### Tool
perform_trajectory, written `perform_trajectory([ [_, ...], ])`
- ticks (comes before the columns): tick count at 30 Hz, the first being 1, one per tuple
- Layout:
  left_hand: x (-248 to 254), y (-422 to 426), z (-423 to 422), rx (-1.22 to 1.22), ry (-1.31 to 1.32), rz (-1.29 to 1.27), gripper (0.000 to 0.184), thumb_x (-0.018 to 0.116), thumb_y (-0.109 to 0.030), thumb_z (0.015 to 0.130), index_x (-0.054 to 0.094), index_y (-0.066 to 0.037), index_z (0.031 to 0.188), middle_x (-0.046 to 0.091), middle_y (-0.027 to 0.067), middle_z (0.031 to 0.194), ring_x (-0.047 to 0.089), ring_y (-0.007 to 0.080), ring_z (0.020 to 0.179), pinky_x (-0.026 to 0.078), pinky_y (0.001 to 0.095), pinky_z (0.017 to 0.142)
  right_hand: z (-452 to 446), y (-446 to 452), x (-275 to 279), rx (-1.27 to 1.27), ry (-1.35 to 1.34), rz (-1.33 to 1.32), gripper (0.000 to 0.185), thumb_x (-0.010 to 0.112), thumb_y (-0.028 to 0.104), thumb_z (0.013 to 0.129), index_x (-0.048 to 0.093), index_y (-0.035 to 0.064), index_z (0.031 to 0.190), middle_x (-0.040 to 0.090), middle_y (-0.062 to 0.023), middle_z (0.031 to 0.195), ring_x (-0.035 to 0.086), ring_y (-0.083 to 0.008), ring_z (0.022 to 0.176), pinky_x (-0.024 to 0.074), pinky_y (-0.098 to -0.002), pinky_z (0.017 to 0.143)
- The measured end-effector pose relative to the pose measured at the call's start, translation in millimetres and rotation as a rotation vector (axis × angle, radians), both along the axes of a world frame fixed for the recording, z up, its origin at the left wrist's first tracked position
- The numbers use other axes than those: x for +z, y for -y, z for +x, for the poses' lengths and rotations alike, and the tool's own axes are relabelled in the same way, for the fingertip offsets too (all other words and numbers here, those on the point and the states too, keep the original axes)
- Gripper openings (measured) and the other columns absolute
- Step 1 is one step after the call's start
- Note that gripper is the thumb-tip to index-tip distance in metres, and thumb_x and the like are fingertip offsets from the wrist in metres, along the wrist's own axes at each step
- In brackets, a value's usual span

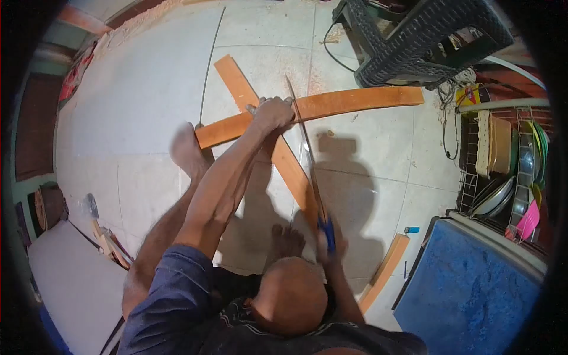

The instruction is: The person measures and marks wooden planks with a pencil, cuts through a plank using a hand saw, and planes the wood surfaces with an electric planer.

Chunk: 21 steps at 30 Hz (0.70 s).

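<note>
My left hand [274, 113] is closed over a long wooden plank [358, 100], pressing on it where it crosses a second wooden board [293, 171] lying slantwise beneath. In my right hand [331, 247], somewhat blurred, is the blue handle of a handsaw [313, 171]. The saw's thin blade runs up across the plank, just to the right of my left hand. My left foot [186, 147] is at the plank's left end. Near the lower board is my other foot [286, 241]. How deep the blade sits in the wood cannot be made out.
A dark plastic stool [423, 44] stands beyond the plank's right part. On the right are a dish rack [470, 177] and a blue-topped surface [467, 278]. Another wood piece [384, 269] lies beside a small blue lighter [412, 229]. Sawdust is scattered on the tiled floor [260, 26].
</note>
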<state>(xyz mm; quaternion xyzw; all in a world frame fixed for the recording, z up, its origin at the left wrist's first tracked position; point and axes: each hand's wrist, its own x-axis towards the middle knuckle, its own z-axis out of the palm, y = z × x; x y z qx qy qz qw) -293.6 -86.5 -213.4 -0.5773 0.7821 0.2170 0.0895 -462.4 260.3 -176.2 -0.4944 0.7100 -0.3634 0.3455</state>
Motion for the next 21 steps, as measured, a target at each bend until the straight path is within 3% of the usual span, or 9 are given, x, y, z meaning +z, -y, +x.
perform_trajectory([
  [4, -11, -8, 7, -0.062, -0.009, -0.182, 0.038, 0.054, -0.032, 0.092, 0.061, -0.006, 0.118, 0.07, 0.0254, 0.106, 0.068, 0.0404, 0.106, 0.044, 0.0597, 0.097, 36, 187, -10, 0.03, 0.047, -0.391, 0.032, 0.064, 0.014, 0.092, 0.065, 0.0009, 0.121, 0.069, -0.0203, 0.085, 0.068, -0.0295, 0.079, 0.0537, -0.0387, 0.07],
  [6, -10, -11, 6, -0.076, 0.008, -0.112, 0.039, 0.053, -0.031, 0.092, 0.06, -0.005, 0.121, 0.07, 0.0244, 0.11, 0.066, 0.0407, 0.109, 0.043, 0.0611, 0.099, 25, 124, -24, 0.055, -0.084, -0.131, 0.034, 0.065, 0.015, 0.093, 0.065, 0.0018, 0.124, 0.071, -0.0201, 0.091, 0.069, -0.0263, 0.082, 0.0542, -0.0391, 0.073],
  [9, -3, 11, 1, 0.028, 0.042, 0.071, 0.044, 0.054, -0.027, 0.092, 0.059, -0.002, 0.127, 0.069, 0.0216, 0.119, 0.063, 0.0419, 0.117, 0.041, 0.0636, 0.102, -5, -25, 5, -0.03, 0.084, 0.162, 0.056, 0.059, 0.039, 0.096, 0.057, 0.0022, 0.139, 0.068, -0.0213, 0.128, 0.066, -0.035, 0.12, 0.0506, -0.043, 0.101],
  [11, -15, 17, 3, 0.054, 0.006, 0.086, 0.043, 0.055, -0.027, 0.091, 0.059, -0.004, 0.128, 0.068, 0.0244, 0.118, 0.062, 0.0424, 0.119, 0.04, 0.0647, 0.102, -13, -92, 29, -0.014, 0.08, 0.126, 0.055, 0.057, 0.039, 0.098, 0.057, 0.003, 0.139, 0.067, -0.0213, 0.129, 0.067, -0.0337, 0.119, 0.0513, -0.0427, 0.099],
  [13, -16, 9, 13, -0.017, -0.016, 0.098, 0.043, 0.055, -0.027, 0.09, 0.06, -0.006, 0.128, 0.068, 0.0259, 0.118, 0.061, 0.0424, 0.12, 0.04, 0.0655, 0.102, -4, -12, 0, -0.017, -0.021, 0.235, 0.052, 0.057, 0.037, 0.098, 0.058, 0.0038, 0.138, 0.07, -0.0193, 0.123, 0.07, -0.0313, 0.112, 0.0545, -0.0396, 0.092],
  [15, -9, 12, 10, -0.021, -0.023, -0.048, 0.036, 0.055, -0.027, 0.091, 0.064, -0.004, 0.117, 0.069, 0.0251, 0.11, 0.064, 0.0426, 0.112, 0.044, 0.0601, 0.099, 17, 103, -16, 0.006, 0.12, -0.307, 0.041, 0.061, 0.025, 0.096, 0.062, 0.0026, 0.131, 0.071, -0.0227, 0.107, 0.072, -0.0321, 0.098, 0.0555, -0.0379, 0.085],
  [18, -13, -28, 16, -0.111, -0.036, -0.139, 0.031, 0.055, -0.027, 0.09, 0.07, -0.002, 0.102, 0.07, 0.0248, 0.098, 0.068, 0.0408, 0.102, 0.049, 0.0543, 0.094, 36, 134, 29, 0.024, 0.11, 0.128, 0.041, 0.061, 0.022, 0.096, 0.061, 0.0017, 0.131, 0.07, -0.0236, 0.112, 0.069, -0.0321, 0.105, 0.0533, -0.0419, 0.09],
  [20, -9, -1, 9, -0.082, -0.024, 0.001, 0.032, 0.06, -0.022, 0.086, 0.07, -0.002, 0.108, 0.072, 0.0239, 0.1, 0.069, 0.0399, 0.103, 0.048, 0.0566, 0.094, 16, 62, 13, -0.016, -0.003, -0.053, 0.041, 0.07, 0.023, 0.093, 0.064, 0.0011, 0.128, 0.072, -0.0218, 0.11, 0.073, -0.0306, 0.098, 0.0564, -0.038, 0.082],
  [21, 2, 3, 7, -0.038, -0.021, 0.083, 0.041, 0.059, -0.023, 0.086, 0.064, -0.004, 0.122, 0.069, 0.0238, 0.115, 0.063, 0.0428, 0.117, 0.041, 0.0676, 0.102, 11, 12, 14, -0.066, -0.033, -0.009, 0.042, 0.068, 0.022, 0.094, 0.063, 0.0018, 0.131, 0.072, -0.0209, 0.116, 0.072, -0.0279, 0.104, 0.0563, -0.0368, 0.087],
])
